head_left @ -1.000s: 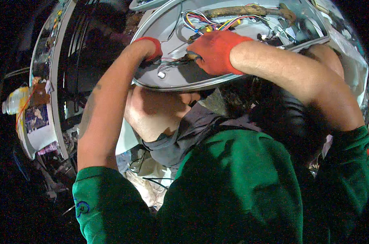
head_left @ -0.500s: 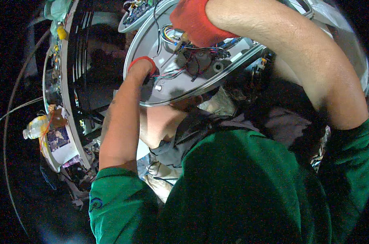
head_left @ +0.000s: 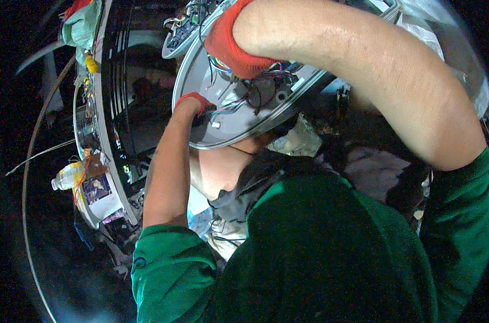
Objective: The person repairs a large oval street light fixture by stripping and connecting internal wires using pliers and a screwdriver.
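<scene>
A large grey oval plastic housing (head_left: 197, 141) leans across my lap, its hollow inside facing up. My left hand (head_left: 202, 106), in a red glove with dark fingers, is inside its near left part. The fingers are curled on a bundle of thin coloured wires (head_left: 231, 107), which runs right to a dark round component (head_left: 263, 92). My right hand (head_left: 239, 43), in a red glove, reaches over the upper part of the housing, above more coloured wires and connectors (head_left: 281, 70). The back of that glove hides its fingers. A small white post (head_left: 216, 125) stands near my left hand.
Another grey shell with circuit boards (head_left: 188, 35) lies beyond the housing. To the left stands a long curved panel (head_left: 111, 134), with a clear bottle with yellow on it (head_left: 68, 176) and a green bag (head_left: 80, 29) beside it. Clear plastic sheeting (head_left: 465, 70) hangs at right.
The view has shifted, so most things sit slightly farther right and lower. My right hand has moved left and nearer over the housing, covering more wires. My left hand stays at the wire bundle.
</scene>
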Demonstrator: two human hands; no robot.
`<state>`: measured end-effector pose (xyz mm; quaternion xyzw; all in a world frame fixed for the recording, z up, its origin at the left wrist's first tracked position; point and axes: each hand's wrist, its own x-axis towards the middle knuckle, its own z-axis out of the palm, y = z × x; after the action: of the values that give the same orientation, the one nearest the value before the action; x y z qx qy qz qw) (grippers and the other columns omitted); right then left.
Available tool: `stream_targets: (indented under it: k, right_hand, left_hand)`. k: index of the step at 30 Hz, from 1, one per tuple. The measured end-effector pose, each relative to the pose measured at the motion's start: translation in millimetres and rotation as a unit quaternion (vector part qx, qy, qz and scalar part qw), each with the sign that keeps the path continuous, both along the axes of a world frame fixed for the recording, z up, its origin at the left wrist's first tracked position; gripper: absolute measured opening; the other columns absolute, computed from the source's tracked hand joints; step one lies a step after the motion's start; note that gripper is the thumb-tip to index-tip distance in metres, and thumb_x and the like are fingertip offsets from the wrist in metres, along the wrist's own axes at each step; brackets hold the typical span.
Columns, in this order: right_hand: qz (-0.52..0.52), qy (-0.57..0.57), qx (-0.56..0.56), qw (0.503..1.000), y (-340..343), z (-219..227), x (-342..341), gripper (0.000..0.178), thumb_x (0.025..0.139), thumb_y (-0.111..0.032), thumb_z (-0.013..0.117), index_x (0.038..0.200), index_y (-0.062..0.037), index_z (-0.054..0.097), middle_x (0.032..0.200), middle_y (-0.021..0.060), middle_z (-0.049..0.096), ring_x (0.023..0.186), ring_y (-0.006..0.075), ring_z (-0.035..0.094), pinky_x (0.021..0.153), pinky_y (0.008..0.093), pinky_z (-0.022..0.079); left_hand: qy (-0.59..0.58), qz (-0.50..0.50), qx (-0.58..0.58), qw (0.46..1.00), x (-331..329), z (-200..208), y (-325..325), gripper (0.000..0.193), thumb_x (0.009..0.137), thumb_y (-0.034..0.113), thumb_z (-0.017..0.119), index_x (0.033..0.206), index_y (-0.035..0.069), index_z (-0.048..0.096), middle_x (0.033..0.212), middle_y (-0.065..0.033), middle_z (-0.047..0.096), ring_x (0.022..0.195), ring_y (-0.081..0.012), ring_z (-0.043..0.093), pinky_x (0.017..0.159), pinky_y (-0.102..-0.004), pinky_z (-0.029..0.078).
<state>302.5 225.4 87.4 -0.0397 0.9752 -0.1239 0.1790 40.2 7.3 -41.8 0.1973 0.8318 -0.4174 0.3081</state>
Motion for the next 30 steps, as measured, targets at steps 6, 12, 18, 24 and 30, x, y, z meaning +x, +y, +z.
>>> stream_targets:
  k: [6,12,18,24,30]
  right_hand:
    - [-0.01,0.004,-0.003,1.0,6.0,-0.5,2.7,0.028,0.079,-0.027,0.062,0.101,-0.0129,0.073,0.104,0.0105,0.071,0.091,0.0316,0.068,0.076,0.0497,0.054]
    - [-0.023,0.0,0.011,1.0,7.5,-4.0,8.5,0.028,0.081,-0.028,0.059,0.1,-0.0141,0.073,0.104,0.0102,0.071,0.091,0.0319,0.068,0.076,0.0494,0.055]
    - [-0.042,-0.023,0.065,0.997,0.9,-2.3,13.4,0.027,0.082,-0.028,0.057,0.099,-0.015,0.074,0.103,0.0105,0.071,0.09,0.0322,0.068,0.076,0.0486,0.055]
    - [-0.049,-0.028,-0.003,0.998,10.6,3.4,22.2,0.027,0.081,-0.028,0.057,0.097,-0.0137,0.074,0.102,0.0108,0.071,0.087,0.0315,0.068,0.074,0.0475,0.054]
    - [-0.086,-0.004,0.009,0.996,3.8,4.4,24.2,0.027,0.081,-0.026,0.056,0.096,-0.0132,0.074,0.102,0.01,0.071,0.087,0.0312,0.068,0.074,0.0477,0.054]
  left_hand:
    - [0.021,-0.125,-0.005,0.992,7.5,-4.5,-2.7,0.041,0.073,0.031,0.07,0.11,0.012,0.07,0.116,-0.0098,0.068,0.104,-0.0275,0.067,0.087,-0.0412,0.052]
    - [0.012,-0.08,0.028,0.996,16.5,-8.8,4.1,0.043,0.075,0.036,0.066,0.109,0.01,0.071,0.117,-0.0098,0.068,0.104,-0.0273,0.067,0.089,-0.0392,0.051]
    - [0.044,-0.08,0.047,0.995,43.2,6.1,19.2,0.042,0.076,0.035,0.066,0.109,0.01,0.071,0.118,-0.0124,0.067,0.104,-0.0286,0.067,0.09,-0.0407,0.051]
    - [0.077,-0.115,0.071,0.988,74.3,23.3,32.7,0.039,0.068,0.02,0.077,0.104,0.007,0.072,0.115,-0.0155,0.067,0.104,-0.032,0.066,0.088,-0.0427,0.054]
    - [0.047,-0.175,0.07,0.981,75.8,23.5,17.2,0.042,0.075,0.028,0.075,0.113,0.01,0.068,0.122,-0.0144,0.064,0.112,-0.0304,0.062,0.093,-0.0408,0.052]
